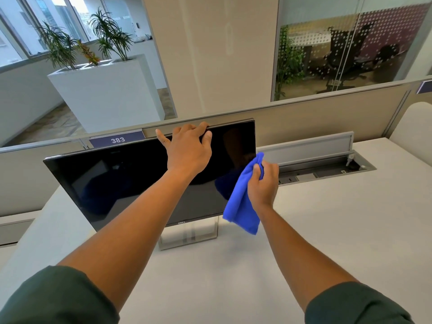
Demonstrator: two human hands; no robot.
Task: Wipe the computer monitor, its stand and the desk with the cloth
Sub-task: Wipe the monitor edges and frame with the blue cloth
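The monitor (131,181) stands tilted on its stand (188,235), on the white desk (327,230); the left hand (188,148) grips the monitor's top edge, fingers curled over it; the right hand (263,181), at the monitor's right edge, pinches the blue cloth (243,206), which hangs down in front of the screen's lower right corner; right of the monitor, an open cable tray (327,169) sits in the desk.

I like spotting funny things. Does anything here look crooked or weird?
Yes. The monitor sits tilted, its left end lower than its right, while the left hand grips its top edge. Nothing looks spilled or broken.
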